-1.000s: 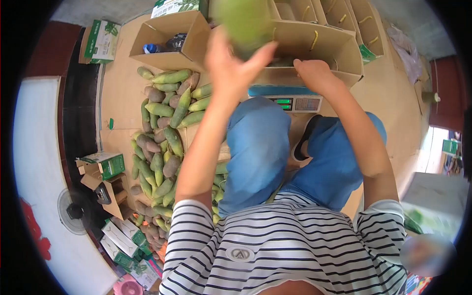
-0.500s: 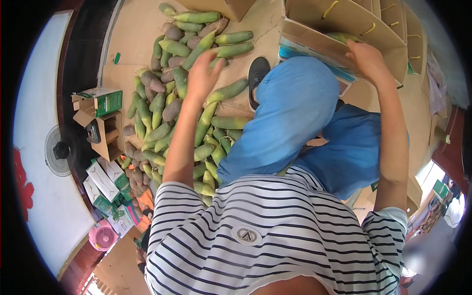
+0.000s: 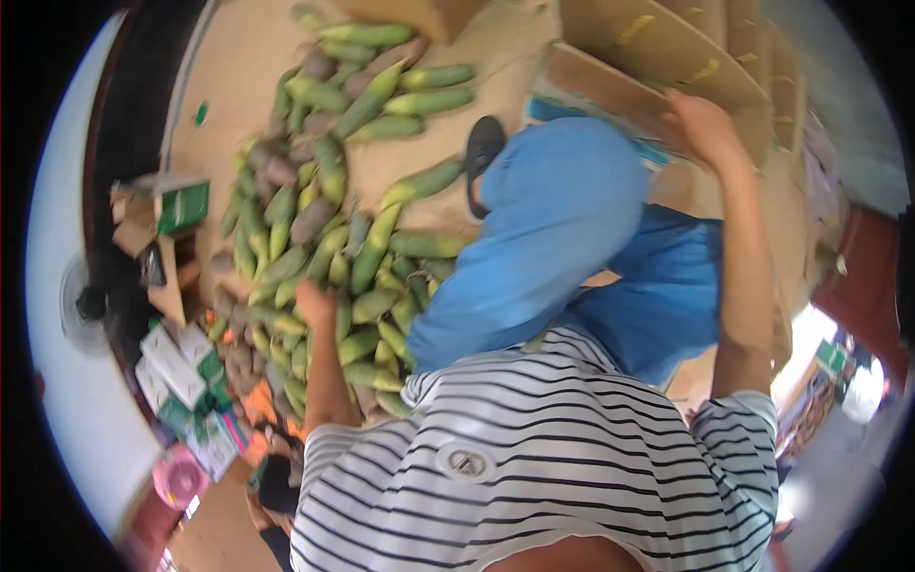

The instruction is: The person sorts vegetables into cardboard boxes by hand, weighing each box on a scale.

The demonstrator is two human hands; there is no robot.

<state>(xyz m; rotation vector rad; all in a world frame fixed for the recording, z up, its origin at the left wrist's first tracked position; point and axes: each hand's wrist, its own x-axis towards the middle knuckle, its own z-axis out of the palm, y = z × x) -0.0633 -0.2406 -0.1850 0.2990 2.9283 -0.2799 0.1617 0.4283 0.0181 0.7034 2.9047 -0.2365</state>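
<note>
My left hand is low over a heap of long green radishes, its fingers pointing down among them and smeared by motion. I cannot tell whether it grips one. Several brownish-purple, rounded roots lie mixed in with the radishes. On the right, my right hand is at the near wall of an open cardboard box, with bent fingers and thumb closed about its edge. A bit of green shows inside the box close to the fingertips.
More cardboard boxes with yellow cord handles stand at the upper right. My blue-trousered knee and dark shoe are between heap and box. At left are a fan, white-and-green cartons and a pink fan. Another person's arm shows lower left.
My left hand has come back from the far radishes to the near left part of the heap. My right hand stays at the box; less green shows inside it. The whole view has shifted slightly.
</note>
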